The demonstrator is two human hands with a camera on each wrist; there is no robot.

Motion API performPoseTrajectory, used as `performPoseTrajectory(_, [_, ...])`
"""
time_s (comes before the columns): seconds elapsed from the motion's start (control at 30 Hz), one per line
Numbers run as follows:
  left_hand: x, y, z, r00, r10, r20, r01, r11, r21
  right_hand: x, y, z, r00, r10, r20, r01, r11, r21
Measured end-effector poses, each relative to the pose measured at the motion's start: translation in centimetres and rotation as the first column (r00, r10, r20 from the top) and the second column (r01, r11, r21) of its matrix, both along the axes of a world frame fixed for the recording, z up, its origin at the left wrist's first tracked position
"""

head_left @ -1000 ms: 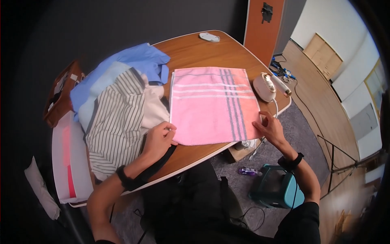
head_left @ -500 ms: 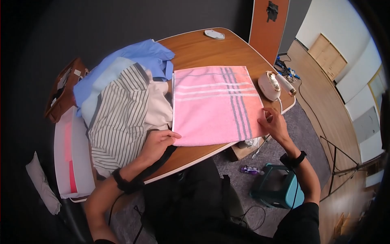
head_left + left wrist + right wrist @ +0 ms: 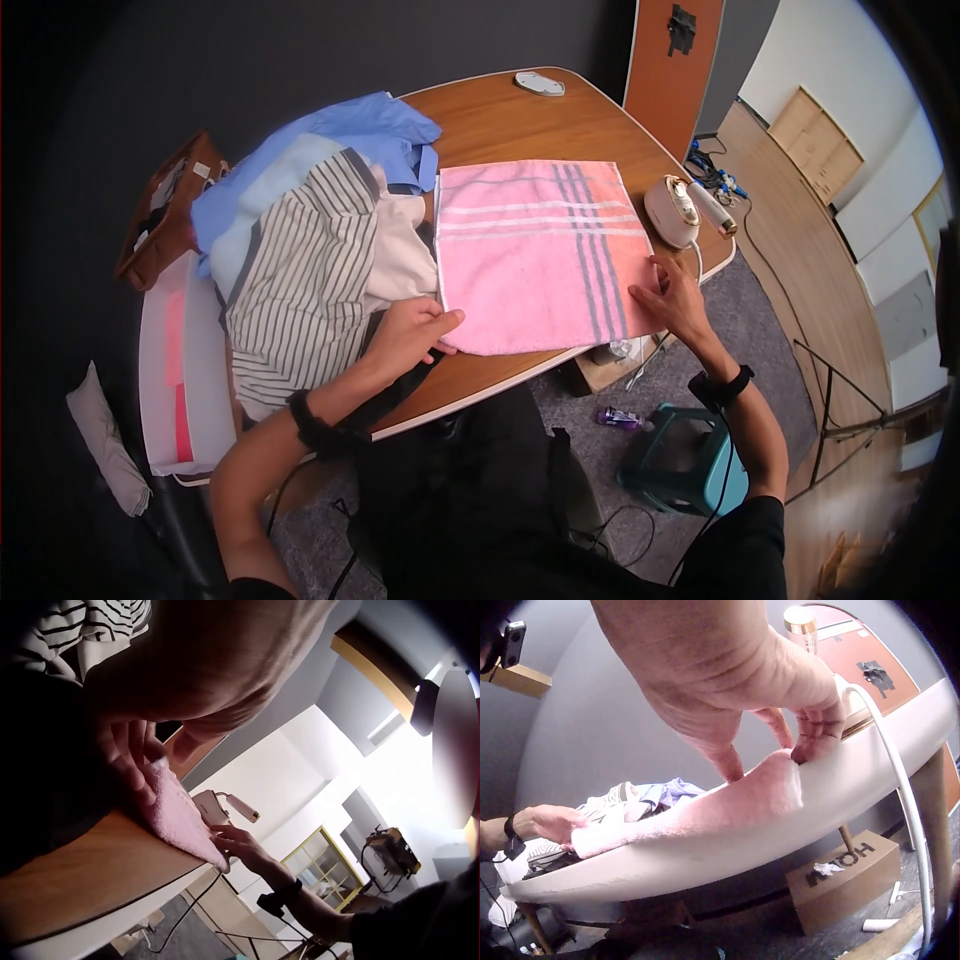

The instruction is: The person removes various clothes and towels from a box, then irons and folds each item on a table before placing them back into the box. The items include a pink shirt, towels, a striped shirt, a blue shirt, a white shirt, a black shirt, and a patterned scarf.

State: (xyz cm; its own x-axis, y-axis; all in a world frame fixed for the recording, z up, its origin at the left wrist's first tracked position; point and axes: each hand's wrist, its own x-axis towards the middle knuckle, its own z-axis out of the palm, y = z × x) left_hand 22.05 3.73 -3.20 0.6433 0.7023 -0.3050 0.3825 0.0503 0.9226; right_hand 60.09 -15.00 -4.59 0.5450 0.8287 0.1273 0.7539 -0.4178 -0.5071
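A pink towel (image 3: 510, 280) with white and grey stripes and an orange right side lies flat on the wooden table (image 3: 480, 105), its near edge along the table's front. The left hand (image 3: 405, 342) holds the towel's near left corner, thumb on top and fingers at the edge; in the left wrist view the towel (image 3: 176, 817) shows between thumb and fingers. At the near right corner, the right hand (image 3: 682, 305) has its thumb on the towel and bent fingers at the right edge; the right wrist view shows the fingertips touching the towel (image 3: 757, 791).
Left of the towel are a striped garment (image 3: 300, 270), a blue garment (image 3: 360, 125), a brown basket (image 3: 170, 215) and a white bin (image 3: 205, 400). A white corded appliance (image 3: 672, 212) stands at right, a white plate-like object (image 3: 540, 83) at the back. A teal stool (image 3: 725, 480) is below.
The head view has shifted, so the table appears further right. The left thumb now lies further over the towel's corner. The right fingers and thumb have spread slightly along the right edge.
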Motion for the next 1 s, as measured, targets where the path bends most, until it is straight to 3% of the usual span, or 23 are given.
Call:
performPoseTrajectory(0.07, [-0.1,0.1,-1.1,0.998,-0.007,0.054,0.004,0.998,0.061,-0.2,0.0,0.0,1.0,-0.001,-0.007,0.001,1.0,0.003])
performPoseTrajectory(0.17, [-0.7,0.1,-1.8,0.988,-0.033,0.152,0.031,0.999,0.014,-0.3,-0.2,0.1,1.0,0.013,0.007,-0.013,1.0,0.007])
performPoseTrajectory(0.27, [-2.0,0.4,-1.7,0.993,-0.119,0.016,0.113,0.972,0.208,-0.2,-0.2,-0.1,0.999,0.02,0.034,-0.02,1.0,-0.002])
performPoseTrajectory(0.37, [-2.7,0.0,-1.7,0.994,-0.1,0.035,0.094,0.984,0.151,0.0,-0.3,-0.1,0.998,0.027,0.051,-0.026,0.999,-0.02])
performPoseTrajectory(0.47, [-2.7,-0.8,-1.3,0.993,-0.013,0.12,0.023,0.997,-0.077,-0.1,-0.2,-0.3,0.996,0.032,0.083,-0.034,0.999,0.019])
performPoseTrajectory(0.57, [-2.0,-0.9,-0.1,0.995,0.003,0.098,0.006,0.996,-0.09,-1.1,-1.3,0.4,0.995,-0.036,0.093,0.036,0.999,0.004])
performPoseTrajectory(0.67, [-1.0,-1.1,2.1,0.999,0.023,-0.028,-0.025,0.994,-0.106,-2.0,-2.9,0.6,0.994,-0.097,0.055,0.1,0.994,-0.047])
performPoseTrajectory(0.73, [-0.5,-1.1,1.5,0.997,0.044,-0.062,-0.051,0.991,-0.122,-2.5,-4.1,0.4,0.99,-0.134,0.042,0.137,0.987,-0.087])
performPoseTrajectory(0.87, [-0.4,-0.2,-0.8,0.997,-0.014,0.076,0.025,0.988,-0.151,-1.7,-5.5,-2.2,0.917,-0.013,-0.398,0.079,0.985,0.15])
performPoseTrajectory(0.93, [-0.6,-0.4,-1.3,0.986,-0.042,0.158,0.064,0.989,-0.136,-1.3,-5.3,-2.8,0.842,-0.006,-0.54,0.148,0.964,0.221])
performPoseTrajectory(0.97, [-0.7,-0.6,-1.3,0.979,-0.056,0.198,0.083,0.988,-0.129,-1.5,-5.3,-2.7,0.796,0.004,-0.606,0.187,0.949,0.253])
performPoseTrajectory(1.0, [-0.7,-0.8,-1.1,0.978,-0.05,0.205,0.079,0.987,-0.138,-1.9,-5.6,-2.6,0.665,-0.024,-0.747,0.29,0.93,0.228])
